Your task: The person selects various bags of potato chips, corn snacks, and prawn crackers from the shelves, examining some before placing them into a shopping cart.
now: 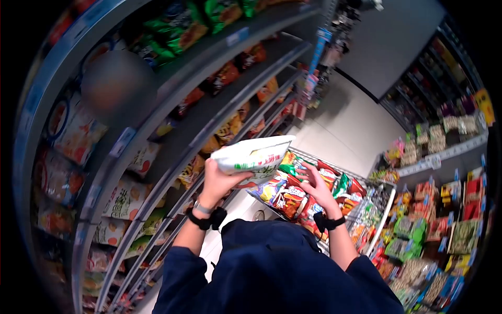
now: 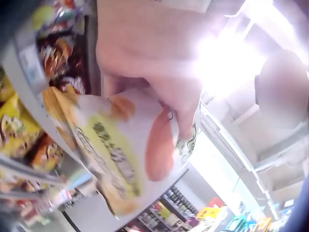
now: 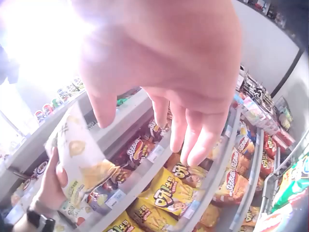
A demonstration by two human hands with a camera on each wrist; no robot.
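Observation:
My left hand [image 1: 219, 183] grips a white snack bag [image 1: 256, 154] in front of the shelves; the left wrist view shows the hand [image 2: 149, 58] curled over the bag [image 2: 140, 140], which has orange and yellow-green print. My right hand [image 1: 316, 187] is held above the cart [image 1: 389, 201], fingers spread and holding nothing. In the right wrist view that hand's fingers [image 3: 193, 135] hang down, apart from the white bag [image 3: 75, 154]. Colourful snack bags [image 1: 290, 199] fill the cart beneath.
Tall grey shelves [image 1: 196, 144] with rows of snack bags run along the left. On the right stands a display of small packets [image 1: 410, 230]. Pale floor tiles [image 1: 340, 125] stretch beyond the cart.

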